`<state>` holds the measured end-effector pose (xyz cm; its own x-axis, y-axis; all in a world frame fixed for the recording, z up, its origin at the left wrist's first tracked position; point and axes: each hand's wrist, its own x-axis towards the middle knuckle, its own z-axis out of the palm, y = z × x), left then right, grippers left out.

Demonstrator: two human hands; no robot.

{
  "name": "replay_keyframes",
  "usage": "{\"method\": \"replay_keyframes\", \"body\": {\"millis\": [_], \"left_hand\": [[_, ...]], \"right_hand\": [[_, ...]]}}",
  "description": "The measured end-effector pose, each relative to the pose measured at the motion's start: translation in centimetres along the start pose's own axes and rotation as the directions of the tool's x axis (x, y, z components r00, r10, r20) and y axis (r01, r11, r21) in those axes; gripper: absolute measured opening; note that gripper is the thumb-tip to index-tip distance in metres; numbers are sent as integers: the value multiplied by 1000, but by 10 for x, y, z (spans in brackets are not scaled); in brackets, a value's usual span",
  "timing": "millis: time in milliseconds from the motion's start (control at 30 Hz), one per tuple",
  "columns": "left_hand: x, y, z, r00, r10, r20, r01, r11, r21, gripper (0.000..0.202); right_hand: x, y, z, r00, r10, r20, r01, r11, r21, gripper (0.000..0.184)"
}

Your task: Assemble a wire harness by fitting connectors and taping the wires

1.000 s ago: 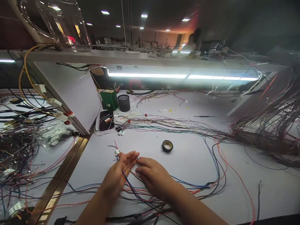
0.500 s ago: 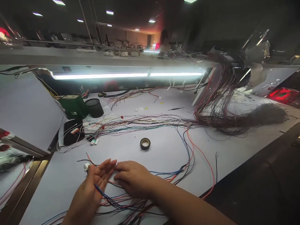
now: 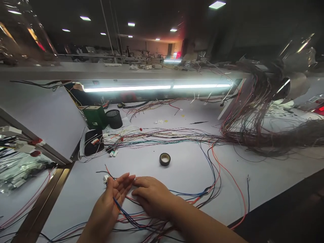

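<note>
My left hand rests on its edge on the white bench, palm turned right, fingers stretched out; a small white connector sits at its fingertips and a blue wire runs across the palm. My right hand lies palm down just to the right, fingers curled lightly over the loose red, blue and black wires, fingertips almost touching the left hand. A bundle of coloured wires trails off to the right.
A roll of black tape lies beyond the hands. Farther back are a long wire harness, a black mesh cup, a green box and a black pad. A thick mass of wires hangs at the right. A bright strip light runs under the shelf.
The view swung right and then back a little to the left. Both hands stay in the same pose on the wires.
</note>
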<state>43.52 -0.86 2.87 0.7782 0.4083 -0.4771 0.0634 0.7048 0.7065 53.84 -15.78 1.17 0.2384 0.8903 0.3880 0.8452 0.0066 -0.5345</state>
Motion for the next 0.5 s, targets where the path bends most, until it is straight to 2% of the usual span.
{"method": "replay_keyframes", "body": {"millis": [133,267,333,400,467,500], "left_hand": [[1,-1,-4,1000,-2,-11,2,1000,14,50],[6,-3,-8,1000,8,-4,-8,1000,13,52],[9,-5,-9,1000,13,-7,-13,1000,-1,58],[11,-7,-9,1000,12,-4,-12,1000,-8,63],[9,-6,-8,1000,7,7,-7,1000,-9,66],[7,-5,-8,1000,4,15,-3,1000,-15,66]], "right_hand": [[-1,-3,1,997,1,-74,3,999,52,28],[1,-18,-21,978,22,-209,-5,997,78,48],[3,-21,-40,975,48,-215,-36,997,62,45],[6,-14,-61,980,57,-188,-52,998,28,35],[10,8,-83,986,74,-151,-79,997,-24,27],[12,23,-94,983,121,-141,-132,988,-74,26]]}}
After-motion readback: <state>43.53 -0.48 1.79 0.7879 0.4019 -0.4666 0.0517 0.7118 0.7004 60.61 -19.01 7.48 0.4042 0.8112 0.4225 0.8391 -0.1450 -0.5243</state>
